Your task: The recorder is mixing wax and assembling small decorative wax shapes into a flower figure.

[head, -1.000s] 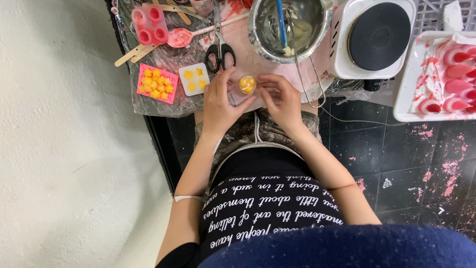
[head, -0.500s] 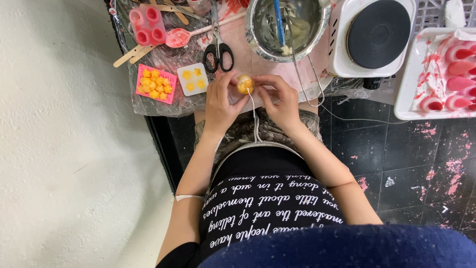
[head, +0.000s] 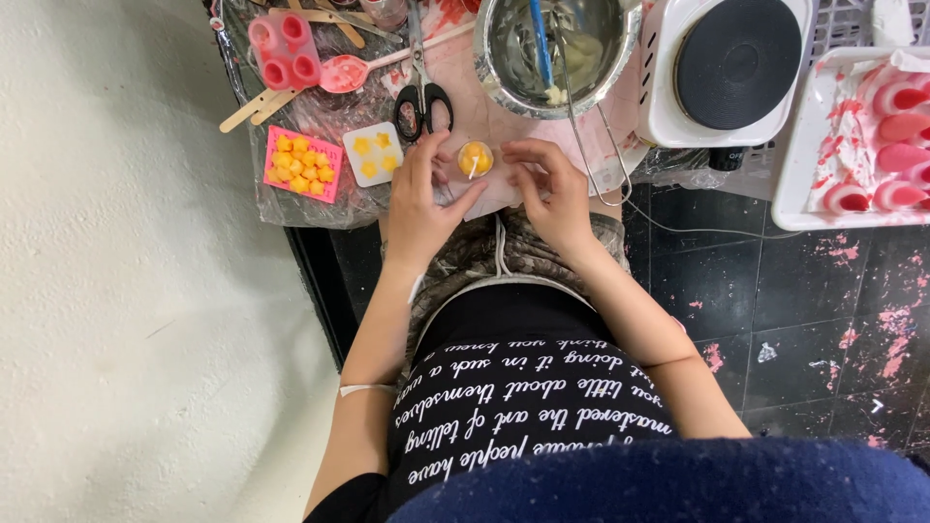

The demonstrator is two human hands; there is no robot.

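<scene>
Near the table's point(head: 320, 208) front edge, the small cup point(head: 475, 158) of yellow wax is sitting between both hands, its wick upright, the left hand point(head: 423, 199) pinching its left side while the right hand point(head: 547, 189) is curling loosely just beside it.

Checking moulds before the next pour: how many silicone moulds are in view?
3: pink cup mould at the top left, pink square mould below it, white star mould beside that. More may lie off-frame.
</scene>
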